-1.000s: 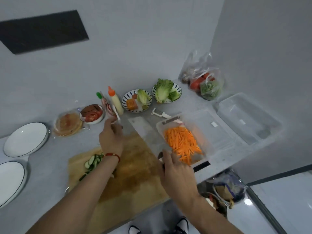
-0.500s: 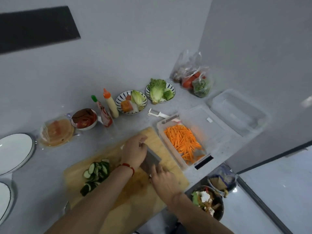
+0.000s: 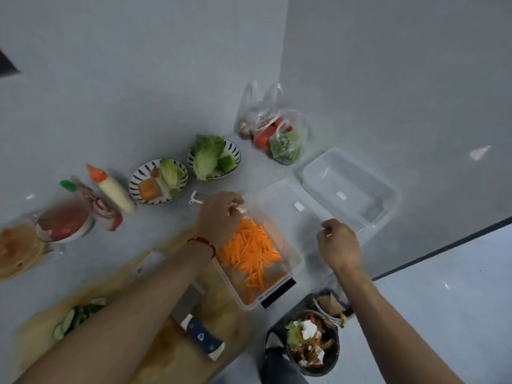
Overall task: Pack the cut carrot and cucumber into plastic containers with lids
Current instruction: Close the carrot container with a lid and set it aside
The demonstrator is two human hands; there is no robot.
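Orange carrot sticks (image 3: 249,253) fill a clear plastic container (image 3: 297,266) at the counter's front edge. My left hand (image 3: 219,217) is at the container's far left corner, with its fingers curled over the rim. A clear lid (image 3: 288,200) lies flat just right of the container, and my right hand (image 3: 339,243) hovers over the lid's near edge with bent fingers. Its fingertips are hidden. A second clear container (image 3: 388,195) stands empty further right. Cucumber slices (image 3: 73,317) lie on the wooden cutting board (image 3: 155,345) at the lower left, partly hidden by my left forearm.
A cleaver with a blue handle (image 3: 202,338) lies on the board. A white peeler (image 3: 194,196), two lettuce bowls (image 3: 214,157), sauce bottles (image 3: 113,188) and a bag of vegetables (image 3: 277,134) line the wall. A scrap bin (image 3: 310,345) stands on the floor below the counter's edge.
Both hands have left the cleaver, which now lies on the board. My left hand moved to the carrot container's far corner and my right hand moved right, over the lid.
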